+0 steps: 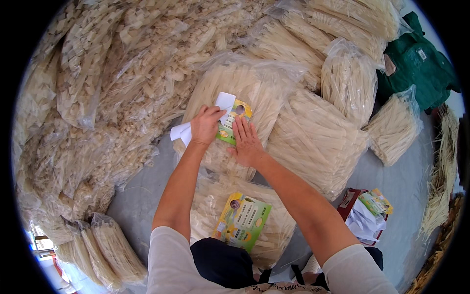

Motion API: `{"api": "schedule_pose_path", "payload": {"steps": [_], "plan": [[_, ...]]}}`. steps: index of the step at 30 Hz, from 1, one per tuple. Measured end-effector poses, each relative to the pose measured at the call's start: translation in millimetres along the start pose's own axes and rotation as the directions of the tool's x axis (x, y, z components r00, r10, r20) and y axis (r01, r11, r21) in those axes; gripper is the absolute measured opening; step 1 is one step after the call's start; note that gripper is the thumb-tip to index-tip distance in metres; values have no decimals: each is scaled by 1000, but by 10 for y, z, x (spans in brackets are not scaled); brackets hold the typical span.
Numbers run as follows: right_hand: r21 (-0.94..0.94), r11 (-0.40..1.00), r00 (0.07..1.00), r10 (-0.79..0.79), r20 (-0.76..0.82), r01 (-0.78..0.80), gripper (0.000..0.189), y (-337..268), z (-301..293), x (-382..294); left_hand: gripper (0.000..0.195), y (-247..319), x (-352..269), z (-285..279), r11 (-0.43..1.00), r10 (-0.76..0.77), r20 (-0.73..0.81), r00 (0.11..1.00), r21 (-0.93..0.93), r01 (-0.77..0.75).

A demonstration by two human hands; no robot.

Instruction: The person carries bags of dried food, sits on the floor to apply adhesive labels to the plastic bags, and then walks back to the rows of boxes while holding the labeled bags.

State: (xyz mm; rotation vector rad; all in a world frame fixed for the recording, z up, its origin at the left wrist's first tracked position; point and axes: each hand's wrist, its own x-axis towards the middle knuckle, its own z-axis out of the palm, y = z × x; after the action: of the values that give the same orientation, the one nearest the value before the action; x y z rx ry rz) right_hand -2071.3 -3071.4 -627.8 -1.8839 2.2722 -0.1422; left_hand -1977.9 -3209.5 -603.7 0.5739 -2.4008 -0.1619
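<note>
My left hand (206, 125) pinches a sheet of white backing paper (225, 101) between thumb and fingers. The paper is partly lifted from a yellow and green printed label (228, 129), and its curled end (180, 132) sticks out left of my wrist. My right hand (246, 145) lies flat on the label's right side, palm down, holding nothing and hiding part of it. Beneath both hands is a large clear plastic bag of pale dried flat strips (264, 84). Closer to my body, another such bag (205, 213) carries a similar label (244, 220).
A red box (349, 200) at right holds crumpled white paper (363, 222) and another label (376, 202). Large bags of strips (139, 73) heap up at left; more bags (319, 136) lie at right. A green sack (415, 70) and loose strips (438, 183) sit farther right.
</note>
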Motion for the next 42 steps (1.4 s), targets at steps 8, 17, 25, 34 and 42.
{"api": "schedule_pose_path", "payload": {"steps": [8,17,25,34,42], "plan": [[34,999,1000,-20,-23,20,75,21,99,14,32,-129,169,-165,990,-119,11,993,-76,119],[34,998,997,-55,-50,57,77,28,96,16,36,-227,95,-136,893,-326,11,945,-326,312],[24,999,999,-34,-11,35,76,22,73,1,30,-436,13,-86,735,-450,-76,890,-598,321],[42,999,999,-33,-25,34,79,46,68,-20,21,-691,-27,-437,636,-495,209,843,-574,516],[12,1000,1000,-28,-9,29,78,3,68,-1,44,-702,-10,-585,532,-598,461,656,-383,755]]}}
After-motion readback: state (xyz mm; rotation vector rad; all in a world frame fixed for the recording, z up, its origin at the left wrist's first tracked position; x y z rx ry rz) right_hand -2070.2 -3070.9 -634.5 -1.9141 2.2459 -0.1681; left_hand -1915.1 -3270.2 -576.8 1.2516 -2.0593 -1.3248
